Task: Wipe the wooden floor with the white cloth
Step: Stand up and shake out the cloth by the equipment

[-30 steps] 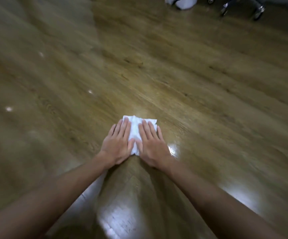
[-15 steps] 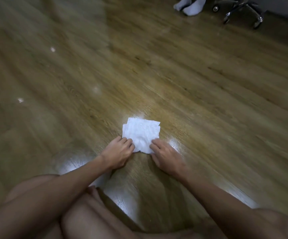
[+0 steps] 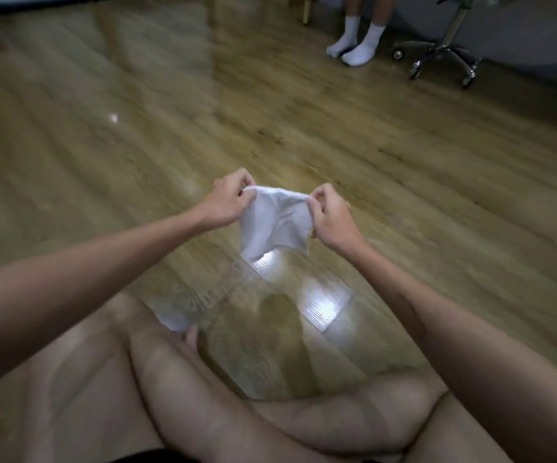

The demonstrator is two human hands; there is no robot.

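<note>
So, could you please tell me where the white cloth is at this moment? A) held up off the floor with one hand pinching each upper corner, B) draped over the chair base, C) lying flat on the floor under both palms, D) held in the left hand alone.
A: the left hand and right hand each pinch an upper corner of the white cloth, which hangs above the wooden floor.
</note>
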